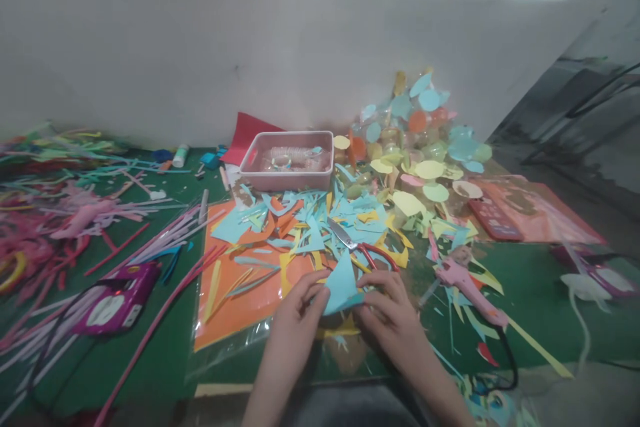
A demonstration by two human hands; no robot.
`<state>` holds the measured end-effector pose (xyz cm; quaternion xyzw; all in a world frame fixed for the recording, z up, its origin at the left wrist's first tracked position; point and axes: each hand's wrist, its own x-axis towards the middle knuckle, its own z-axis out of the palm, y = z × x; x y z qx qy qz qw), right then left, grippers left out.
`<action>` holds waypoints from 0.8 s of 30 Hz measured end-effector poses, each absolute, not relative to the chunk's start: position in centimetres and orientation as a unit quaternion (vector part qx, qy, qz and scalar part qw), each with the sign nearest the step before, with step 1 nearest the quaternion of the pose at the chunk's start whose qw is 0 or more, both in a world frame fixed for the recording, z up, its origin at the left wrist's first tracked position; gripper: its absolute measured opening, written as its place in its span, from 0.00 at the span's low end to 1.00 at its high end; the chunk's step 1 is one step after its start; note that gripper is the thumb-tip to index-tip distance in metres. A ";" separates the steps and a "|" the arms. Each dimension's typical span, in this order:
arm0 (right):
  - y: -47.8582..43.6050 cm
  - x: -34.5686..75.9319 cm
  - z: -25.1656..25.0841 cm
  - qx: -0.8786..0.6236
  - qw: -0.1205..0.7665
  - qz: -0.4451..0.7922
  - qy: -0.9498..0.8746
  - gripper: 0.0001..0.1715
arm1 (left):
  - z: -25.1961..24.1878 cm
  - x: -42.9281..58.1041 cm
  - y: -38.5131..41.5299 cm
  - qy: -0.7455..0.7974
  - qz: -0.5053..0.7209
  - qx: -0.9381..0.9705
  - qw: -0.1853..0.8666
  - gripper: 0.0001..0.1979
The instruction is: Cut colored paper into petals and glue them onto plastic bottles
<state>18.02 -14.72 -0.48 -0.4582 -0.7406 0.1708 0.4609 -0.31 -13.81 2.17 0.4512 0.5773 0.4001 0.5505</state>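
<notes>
My left hand (306, 300) pinches the left edge of a light blue piece of paper (342, 284), thumb in front. On the other side, my right hand (389, 303) grips the paper's lower right corner, where it looks folded or curled. Just beyond the paper lie scissors (345, 235) with red handles, blades pointing away to the left, on a heap of blue, orange and yellow paper scraps (300, 223). An orange sheet in a clear plastic sleeve (225, 310) lies under the scraps, left of my hands.
A pink tray (287, 180) holds clear plastic pieces. Behind the scraps rises a pile of coloured paper discs (430, 170). A pink glue gun (470, 287) with a black cord lies right; a purple box (120, 297) and many pipe-cleaner-like strips (165, 230) lie left.
</notes>
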 end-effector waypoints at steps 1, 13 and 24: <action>-15.0 17.8 -0.8 -0.480 0.468 0.217 -0.710 0.10 | 2.2 -0.2 -14.2 0.575 0.392 0.462 0.550 0.21; -18.1 18.2 0.0 -0.517 0.554 0.453 -0.470 0.15 | 2.6 1.7 -16.9 0.527 0.357 0.549 0.541 0.14; -17.9 18.5 1.4 -0.498 0.542 0.442 -0.512 0.19 | 4.8 2.2 -18.6 0.525 0.345 0.637 0.448 0.12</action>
